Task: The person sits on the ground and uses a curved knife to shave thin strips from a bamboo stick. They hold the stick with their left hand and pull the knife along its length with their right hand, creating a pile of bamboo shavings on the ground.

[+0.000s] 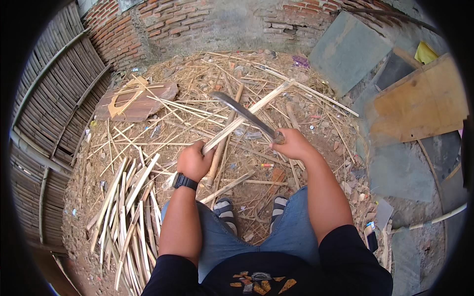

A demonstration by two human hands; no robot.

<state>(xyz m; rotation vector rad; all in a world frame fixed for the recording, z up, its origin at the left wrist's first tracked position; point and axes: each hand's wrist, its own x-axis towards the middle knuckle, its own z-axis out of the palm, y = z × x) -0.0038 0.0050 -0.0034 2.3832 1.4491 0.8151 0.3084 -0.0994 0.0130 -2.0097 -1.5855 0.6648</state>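
My left hand (pixel 195 161) is closed round the near end of a pale split bamboo strip (pixel 264 102), which slants up and away to the right. In my right hand (pixel 290 143) is the handle of a machete (pixel 245 113) with a dark, curved blade. The blade points up and left and crosses over the strip around its middle; whether the edge touches it I cannot tell. Beneath them, thicker bamboo poles (pixel 220 150) lie on the littered ground. Left of my legs rests a pile of split bamboo strips (pixel 129 217).
A woven bamboo wall (pixel 47 116) rises at the left, a brick wall (pixel 173 24) at the back. A brown board (pixel 153 101) lies at the far left. Grey sheets (pixel 348 52) and a tan panel (pixel 419 101) lean at the right. My sandalled feet (pixel 225 214) stand close below.
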